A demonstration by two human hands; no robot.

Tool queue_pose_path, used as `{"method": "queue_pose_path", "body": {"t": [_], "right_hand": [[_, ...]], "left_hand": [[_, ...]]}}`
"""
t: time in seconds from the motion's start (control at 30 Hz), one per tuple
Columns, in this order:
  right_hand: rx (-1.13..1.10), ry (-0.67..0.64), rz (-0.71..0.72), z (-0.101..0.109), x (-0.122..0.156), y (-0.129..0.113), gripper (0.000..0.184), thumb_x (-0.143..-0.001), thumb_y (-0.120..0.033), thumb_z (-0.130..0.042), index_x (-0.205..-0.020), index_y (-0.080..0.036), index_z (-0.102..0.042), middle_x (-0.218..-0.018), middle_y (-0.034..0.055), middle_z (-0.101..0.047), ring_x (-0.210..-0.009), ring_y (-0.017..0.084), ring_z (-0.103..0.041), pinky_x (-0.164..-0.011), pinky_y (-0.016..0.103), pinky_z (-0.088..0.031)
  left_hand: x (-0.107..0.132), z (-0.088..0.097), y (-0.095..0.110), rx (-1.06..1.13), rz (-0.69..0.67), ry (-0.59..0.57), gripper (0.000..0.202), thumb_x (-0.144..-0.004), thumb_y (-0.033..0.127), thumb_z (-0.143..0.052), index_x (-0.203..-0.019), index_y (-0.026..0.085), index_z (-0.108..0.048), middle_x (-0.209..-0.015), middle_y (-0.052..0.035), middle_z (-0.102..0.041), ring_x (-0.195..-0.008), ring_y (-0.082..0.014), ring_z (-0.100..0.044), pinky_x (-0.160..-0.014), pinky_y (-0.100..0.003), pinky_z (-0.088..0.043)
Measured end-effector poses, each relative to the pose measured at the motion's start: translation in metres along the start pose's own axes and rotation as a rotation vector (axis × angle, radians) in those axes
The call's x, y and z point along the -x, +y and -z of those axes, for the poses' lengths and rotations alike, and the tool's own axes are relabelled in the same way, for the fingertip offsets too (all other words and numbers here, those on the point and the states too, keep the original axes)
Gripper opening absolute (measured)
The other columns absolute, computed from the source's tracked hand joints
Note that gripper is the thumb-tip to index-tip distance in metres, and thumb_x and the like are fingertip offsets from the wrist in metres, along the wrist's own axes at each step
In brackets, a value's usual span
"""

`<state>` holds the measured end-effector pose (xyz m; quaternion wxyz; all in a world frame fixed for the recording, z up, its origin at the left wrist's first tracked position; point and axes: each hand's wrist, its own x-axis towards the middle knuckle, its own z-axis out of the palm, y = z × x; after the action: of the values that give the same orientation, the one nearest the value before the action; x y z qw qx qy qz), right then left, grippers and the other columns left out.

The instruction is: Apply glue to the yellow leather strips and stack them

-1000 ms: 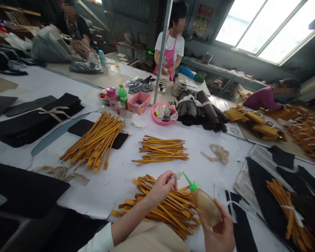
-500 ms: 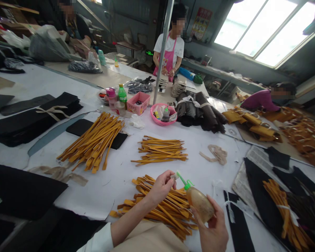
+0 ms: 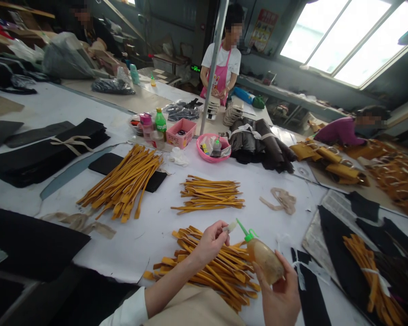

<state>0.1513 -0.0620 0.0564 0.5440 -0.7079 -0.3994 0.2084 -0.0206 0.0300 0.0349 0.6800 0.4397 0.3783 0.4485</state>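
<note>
Left pinch: thumb and forefinger of your left hand (image 3: 212,241) clamp one small pale piece (image 3: 230,227).
Bottle grip: your right hand (image 3: 281,292) wraps one bottle (image 3: 265,260) above the worktop's (image 3: 129,253) near edge, green nozzle (image 3: 242,227) just beside that piece.
Strip piles: three loose; a near pile (image 3: 221,271) below your hands, a middle pile (image 3: 211,194), a left pile (image 3: 124,183).
Pink containers: two toward the far edge, one box (image 3: 181,137), one basket (image 3: 206,156).

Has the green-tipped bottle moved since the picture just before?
Yes, slightly: judged against the smallest strap pile, the bottle has shifted rightward, away from the left hand.
</note>
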Motion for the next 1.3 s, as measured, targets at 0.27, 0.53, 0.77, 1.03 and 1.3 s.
{"method": "queue_pose_path", "body": {"t": [0.27, 0.53, 0.77, 1.03, 1.3], "right_hand": [[-0.007, -0.025, -0.062, -0.006, -0.003, -0.001, 0.071, -0.067, -0.043, -0.085, -0.129, -0.021, -0.058, -0.122, 0.0104, -0.065, -0.097, 0.026, -0.067, -0.084, 0.036, -0.055], [-0.097, 0.001, -0.038, 0.003, 0.004, 0.003, 0.069, -0.062, -0.036, -0.089, -0.122, -0.021, -0.060, -0.120, 0.0083, -0.065, -0.100, 0.026, -0.066, -0.088, 0.037, -0.054], [-0.095, -0.063, -0.123, 0.003, 0.010, 0.010, 0.068, -0.063, -0.038, -0.088, -0.123, -0.022, -0.060, -0.121, 0.0083, -0.068, -0.101, 0.027, -0.068, -0.084, 0.035, -0.056], [-0.078, -0.044, -0.081, 0.006, 0.009, 0.004, 0.068, -0.062, -0.038, -0.088, -0.122, -0.021, -0.060, -0.120, 0.0088, -0.067, -0.100, 0.027, -0.068, -0.084, 0.035, -0.056], [-0.091, -0.068, -0.116, 0.007, 0.009, 0.006, 0.069, -0.062, -0.038, -0.088, -0.123, -0.021, -0.060, -0.122, 0.0092, -0.066, -0.100, 0.027, -0.068, -0.084, 0.035, -0.057]], "left_hand": [[0.000, 0.000, 0.000, -0.016, -0.015, -0.011, 0.021, -0.091, 0.037, -0.054, -0.091, 0.016, -0.057, -0.066, 0.0014, -0.056, -0.062, -0.0120, -0.049, -0.063, -0.024, -0.037], [-0.003, 0.006, -0.012, 0.003, -0.018, 0.002, 0.022, -0.093, 0.037, -0.053, -0.095, 0.016, -0.058, -0.069, 0.0008, -0.060, -0.063, -0.0118, -0.050, -0.065, -0.023, -0.038], [0.000, 0.004, -0.005, 0.044, 0.014, -0.003, 0.026, -0.093, 0.041, -0.055, -0.095, 0.016, -0.058, -0.068, 0.0020, -0.058, -0.054, -0.0084, -0.041, -0.055, -0.021, -0.032], [0.000, 0.007, -0.008, 0.075, 0.043, -0.018, 0.024, -0.094, 0.040, -0.054, -0.097, 0.016, -0.057, -0.069, 0.0031, -0.058, -0.049, -0.0060, -0.032, -0.049, -0.021, -0.024], [0.001, 0.007, -0.004, 0.087, 0.058, -0.011, 0.027, -0.093, 0.043, -0.055, -0.097, 0.016, -0.057, -0.070, 0.0027, -0.058, -0.048, -0.0057, -0.031, -0.047, -0.021, -0.022]]}}
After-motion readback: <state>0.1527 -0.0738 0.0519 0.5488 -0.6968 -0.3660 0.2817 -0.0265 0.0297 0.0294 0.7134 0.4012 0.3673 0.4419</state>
